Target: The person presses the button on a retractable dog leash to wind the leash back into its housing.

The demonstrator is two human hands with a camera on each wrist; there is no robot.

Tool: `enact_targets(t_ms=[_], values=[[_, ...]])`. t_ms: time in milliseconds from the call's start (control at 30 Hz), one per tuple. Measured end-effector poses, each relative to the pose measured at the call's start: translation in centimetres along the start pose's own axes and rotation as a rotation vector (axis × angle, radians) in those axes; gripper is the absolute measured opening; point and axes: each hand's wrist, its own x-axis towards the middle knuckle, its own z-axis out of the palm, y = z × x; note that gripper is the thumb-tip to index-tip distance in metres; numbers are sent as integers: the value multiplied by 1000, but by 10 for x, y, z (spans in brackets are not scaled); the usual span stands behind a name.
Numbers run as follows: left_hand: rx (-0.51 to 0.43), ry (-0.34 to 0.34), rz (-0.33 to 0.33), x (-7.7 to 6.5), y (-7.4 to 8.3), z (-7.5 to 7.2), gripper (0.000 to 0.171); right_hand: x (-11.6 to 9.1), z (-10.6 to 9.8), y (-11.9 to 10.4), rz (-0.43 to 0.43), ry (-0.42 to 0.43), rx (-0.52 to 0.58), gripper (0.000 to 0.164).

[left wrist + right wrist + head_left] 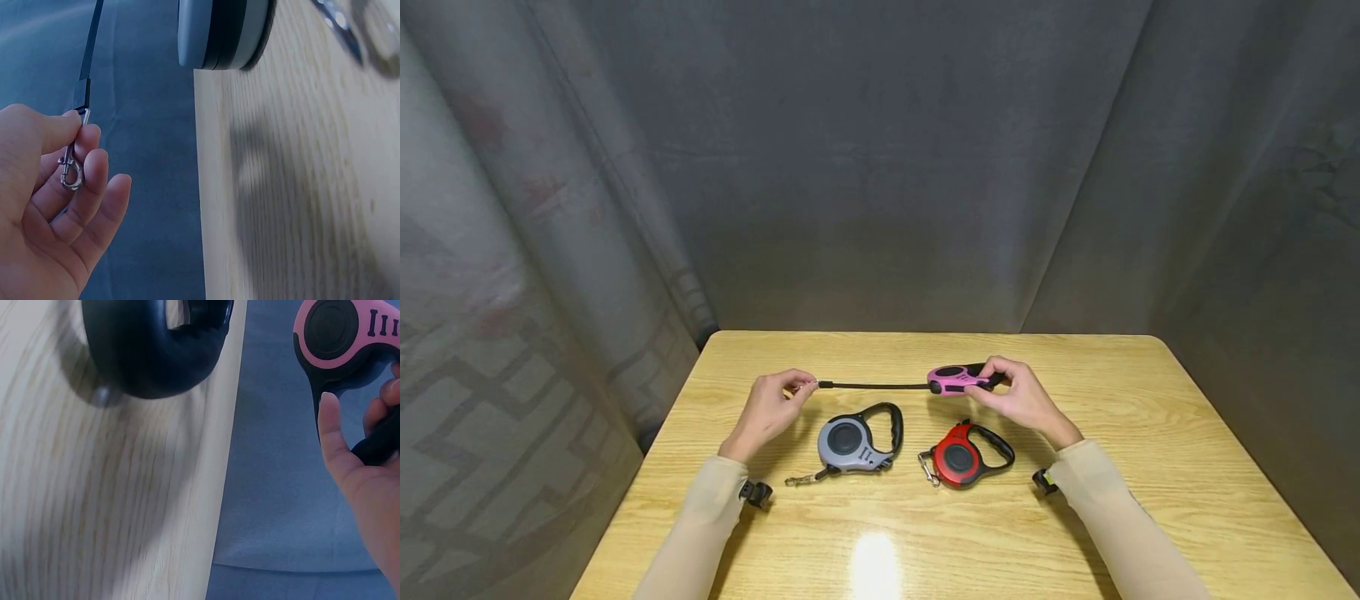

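Note:
My right hand grips the black handle of a pink retractable dog leash, held above the table. From its nozzle a black strap runs taut to the left. At the strap's end my left hand pinches a metal snap hook between thumb and forefinger, the other fingers loosely bent. On the table below lie a grey retractable leash and, to its right, a smaller red one. Both have black handles and metal clips. The right wrist view shows the pink casing close up.
The wooden table has a rounded far edge. Behind it and along both sides hang grey curtains. A wrist camera is strapped to the left wrist and another to the right.

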Motion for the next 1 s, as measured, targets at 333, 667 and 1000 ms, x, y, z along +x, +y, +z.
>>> enact_targets(t_ms=[333,667,1000], values=[[3,-12,2,1,0,0,15,3,4,-2,12,-3,-6,17],[7,-17,18,2,1,3,16,4,7,-3,17,-3,-12,18],[14,-22,27,2,2,3,20,5,9,-1,7,-6,-1,19]])
